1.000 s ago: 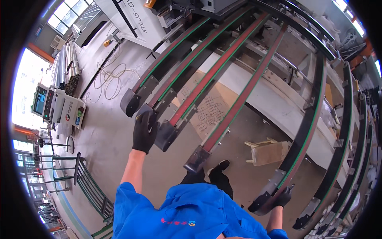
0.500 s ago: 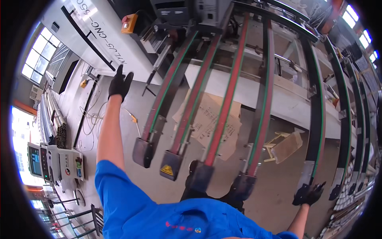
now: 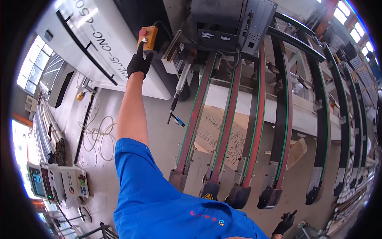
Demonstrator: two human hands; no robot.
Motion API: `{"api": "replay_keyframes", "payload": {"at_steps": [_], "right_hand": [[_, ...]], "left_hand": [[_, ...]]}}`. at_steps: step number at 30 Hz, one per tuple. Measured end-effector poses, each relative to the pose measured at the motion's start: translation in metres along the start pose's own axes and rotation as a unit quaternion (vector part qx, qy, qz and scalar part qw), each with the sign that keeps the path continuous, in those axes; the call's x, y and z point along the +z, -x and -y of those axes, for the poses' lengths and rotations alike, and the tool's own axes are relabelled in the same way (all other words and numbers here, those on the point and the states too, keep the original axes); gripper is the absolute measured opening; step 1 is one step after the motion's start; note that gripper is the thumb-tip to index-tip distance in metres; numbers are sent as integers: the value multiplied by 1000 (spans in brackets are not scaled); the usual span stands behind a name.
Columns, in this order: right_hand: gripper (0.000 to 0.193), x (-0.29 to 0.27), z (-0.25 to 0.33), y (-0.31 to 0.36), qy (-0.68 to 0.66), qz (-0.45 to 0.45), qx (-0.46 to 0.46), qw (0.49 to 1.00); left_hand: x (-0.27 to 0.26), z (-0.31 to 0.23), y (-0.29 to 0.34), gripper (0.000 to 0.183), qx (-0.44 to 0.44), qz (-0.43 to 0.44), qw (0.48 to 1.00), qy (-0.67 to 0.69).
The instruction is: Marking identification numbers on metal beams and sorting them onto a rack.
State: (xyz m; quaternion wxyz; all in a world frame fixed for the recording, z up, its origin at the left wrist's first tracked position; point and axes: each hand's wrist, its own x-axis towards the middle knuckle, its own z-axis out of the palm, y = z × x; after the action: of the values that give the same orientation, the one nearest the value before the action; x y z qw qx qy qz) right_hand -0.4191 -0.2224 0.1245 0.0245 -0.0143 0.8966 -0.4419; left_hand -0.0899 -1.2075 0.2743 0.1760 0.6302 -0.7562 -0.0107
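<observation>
My left hand (image 3: 138, 64), in a black glove, reaches up to a yellow push-button box (image 3: 149, 38) beside the white machine housing. Its index fingertip is at the pale button (image 3: 144, 40), below a red mushroom-shaped button (image 3: 142, 32); whether it presses cannot be made out. That hand holds nothing, and its thumb stands apart from the index finger. At the lower right my right hand (image 3: 285, 224), gloved in black too, hangs with fingers spread, apart from the near end of a conveyor rail (image 3: 270, 196).
Several long rails with red and green belts (image 3: 229, 131) run away from me. A grey monitor or computer case (image 3: 254, 30) stands above them. Marked cardboard (image 3: 234, 135) lies beneath. Coiled hose (image 3: 97, 137) is on the left floor, near a control console (image 3: 65, 181).
My left hand has moved right and up to the button box. My right hand has left the rail end and dropped lower and to the left. The view has shifted.
</observation>
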Motion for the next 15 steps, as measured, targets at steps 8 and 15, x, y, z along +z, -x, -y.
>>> {"api": "replay_keyframes", "payload": {"at_steps": [8, 15], "right_hand": [[58, 14, 26, 40, 21, -16, 16, 1000], [42, 42, 68, 38, 80, 12, -38, 996]], "left_hand": [[7, 27, -39, 65, 118, -73, 986, -94], [-16, 23, -42, 63, 113, -6, 985, -130]]}}
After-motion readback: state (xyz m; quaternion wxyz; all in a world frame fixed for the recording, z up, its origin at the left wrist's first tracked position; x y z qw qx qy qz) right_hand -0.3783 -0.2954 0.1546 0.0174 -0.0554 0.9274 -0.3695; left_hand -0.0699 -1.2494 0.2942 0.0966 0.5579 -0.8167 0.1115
